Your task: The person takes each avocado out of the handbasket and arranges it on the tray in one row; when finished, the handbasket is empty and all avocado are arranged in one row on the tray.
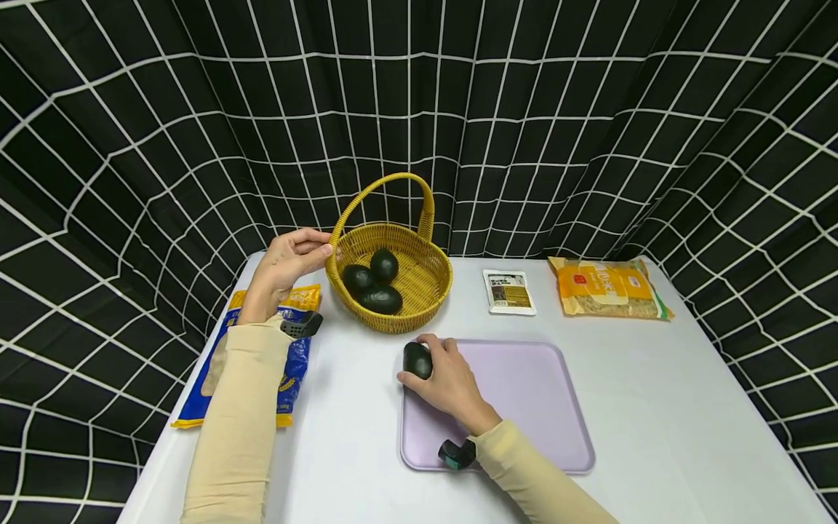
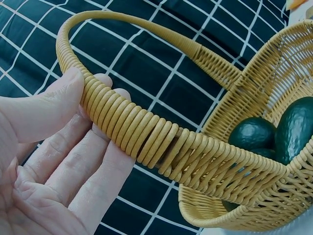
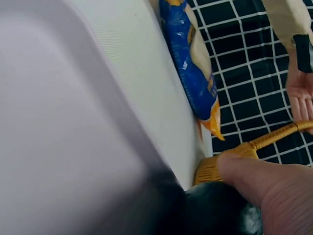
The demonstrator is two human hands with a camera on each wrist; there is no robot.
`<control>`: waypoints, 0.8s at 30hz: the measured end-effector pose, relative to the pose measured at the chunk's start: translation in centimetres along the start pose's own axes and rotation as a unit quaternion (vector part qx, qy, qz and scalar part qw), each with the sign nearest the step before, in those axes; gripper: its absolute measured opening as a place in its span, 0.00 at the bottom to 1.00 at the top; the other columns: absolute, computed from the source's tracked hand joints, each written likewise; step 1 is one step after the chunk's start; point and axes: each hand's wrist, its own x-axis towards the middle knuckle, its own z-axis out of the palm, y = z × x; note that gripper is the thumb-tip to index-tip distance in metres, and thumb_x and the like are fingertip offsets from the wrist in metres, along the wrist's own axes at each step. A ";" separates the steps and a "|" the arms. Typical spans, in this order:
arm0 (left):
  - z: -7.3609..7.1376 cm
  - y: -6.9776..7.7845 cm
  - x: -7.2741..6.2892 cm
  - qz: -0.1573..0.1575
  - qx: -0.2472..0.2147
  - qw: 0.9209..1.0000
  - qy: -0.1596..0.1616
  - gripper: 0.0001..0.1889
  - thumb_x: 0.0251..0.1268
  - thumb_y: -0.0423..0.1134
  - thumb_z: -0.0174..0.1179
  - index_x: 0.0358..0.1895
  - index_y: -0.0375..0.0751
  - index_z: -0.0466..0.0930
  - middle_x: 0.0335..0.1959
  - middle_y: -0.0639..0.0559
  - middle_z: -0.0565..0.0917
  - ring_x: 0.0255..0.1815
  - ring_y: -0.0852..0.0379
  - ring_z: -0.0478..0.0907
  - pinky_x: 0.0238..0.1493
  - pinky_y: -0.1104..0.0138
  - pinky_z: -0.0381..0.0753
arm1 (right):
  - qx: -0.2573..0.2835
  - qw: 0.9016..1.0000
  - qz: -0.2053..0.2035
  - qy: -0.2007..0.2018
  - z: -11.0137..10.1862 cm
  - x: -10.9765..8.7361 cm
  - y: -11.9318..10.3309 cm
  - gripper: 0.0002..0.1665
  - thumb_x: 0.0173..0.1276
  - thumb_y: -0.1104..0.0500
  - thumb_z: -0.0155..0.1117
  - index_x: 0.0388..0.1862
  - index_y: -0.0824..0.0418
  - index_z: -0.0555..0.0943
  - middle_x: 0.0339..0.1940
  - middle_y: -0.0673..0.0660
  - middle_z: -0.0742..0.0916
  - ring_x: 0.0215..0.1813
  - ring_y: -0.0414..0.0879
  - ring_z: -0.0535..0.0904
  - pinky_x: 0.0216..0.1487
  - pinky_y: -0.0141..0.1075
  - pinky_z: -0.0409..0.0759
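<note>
My left hand (image 1: 288,263) pinches the side of a yellow wicker basket's handle (image 1: 336,231) between thumb and fingers; the left wrist view shows the fingers behind the wrapped handle (image 2: 115,115). Inside the basket (image 1: 419,318), three dark green avocados (image 1: 384,266) are grouped toward its left side. Over the far left corner of a light purple tray (image 1: 524,407), my right hand (image 1: 453,382) grips another avocado (image 1: 417,361), thumb on the near side and fingers on the far side. Up close, this avocado (image 3: 210,208) is partly hidden in shadow beneath the thumb (image 3: 271,188).
A blue and yellow bag (image 1: 297,356) lies under my left forearm. Behind the tray is a small white and brown packet (image 1: 509,292), and farther right an orange bag (image 1: 612,290). A black curtain with white grid lines (image 1: 511,131) surrounds the white table (image 1: 661,407).
</note>
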 end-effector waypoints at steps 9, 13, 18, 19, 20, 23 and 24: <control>0.0 0.0 0.0 0.007 0.004 1.000 0.007 0.10 0.71 0.36 0.64 0.51 0.43 0.82 0.37 0.62 0.89 0.41 0.65 0.87 0.48 0.74 0.85 | -0.015 0.999 0.027 -0.034 0.0 -0.7 -0.4 0.48 0.60 0.33 0.72 0.73 0.53 0.68 0.51 0.64 0.79 0.41 0.54 0.78 0.35 0.45 0.77; -0.1 0.1 0.0 0.000 0.006 1.000 0.008 0.10 0.70 0.37 0.65 0.51 0.44 0.83 0.38 0.61 0.89 0.42 0.65 0.87 0.50 0.74 0.85 | -0.015 0.999 0.027 -0.035 -0.2 -1.0 -0.5 0.49 0.61 0.33 0.72 0.74 0.52 0.67 0.51 0.64 0.79 0.40 0.54 0.79 0.35 0.47 0.78; -0.1 0.1 -0.1 -0.004 0.009 1.000 0.007 0.11 0.70 0.38 0.65 0.52 0.44 0.83 0.39 0.62 0.89 0.43 0.65 0.87 0.51 0.74 0.84 | -0.015 0.999 0.030 -0.035 -0.5 -1.2 -0.5 0.49 0.61 0.32 0.71 0.75 0.52 0.65 0.51 0.64 0.79 0.42 0.55 0.80 0.37 0.48 0.79; -0.1 0.1 -0.1 -0.003 0.009 1.000 0.006 0.11 0.70 0.38 0.64 0.52 0.44 0.83 0.39 0.62 0.89 0.43 0.65 0.87 0.50 0.74 0.84 | -0.016 0.999 0.031 -0.035 -0.5 -1.2 -0.4 0.50 0.61 0.32 0.71 0.75 0.51 0.65 0.52 0.64 0.79 0.43 0.55 0.80 0.37 0.49 0.79; -0.1 0.1 -0.1 -0.003 0.009 1.000 0.006 0.10 0.71 0.38 0.64 0.52 0.44 0.83 0.39 0.62 0.89 0.42 0.65 0.87 0.50 0.74 0.84 | -0.018 0.999 0.032 -0.034 -0.6 -1.2 -0.4 0.50 0.61 0.32 0.71 0.75 0.51 0.65 0.52 0.65 0.79 0.43 0.55 0.80 0.37 0.49 0.79; 0.0 0.0 0.0 0.000 0.008 1.000 0.007 0.09 0.71 0.37 0.64 0.51 0.44 0.83 0.38 0.62 0.89 0.42 0.65 0.87 0.49 0.74 0.85 | -0.021 0.999 0.034 -0.033 -0.7 -1.2 -0.3 0.50 0.61 0.31 0.70 0.76 0.51 0.65 0.54 0.65 0.79 0.46 0.56 0.80 0.38 0.50 0.80; 0.1 0.0 0.0 0.001 0.008 1.000 0.009 0.09 0.71 0.37 0.64 0.51 0.44 0.83 0.38 0.62 0.89 0.42 0.65 0.87 0.49 0.74 0.85 | -0.021 0.999 0.033 -0.033 -0.8 -1.2 -0.3 0.50 0.62 0.31 0.70 0.76 0.51 0.65 0.55 0.65 0.79 0.47 0.56 0.79 0.39 0.50 0.80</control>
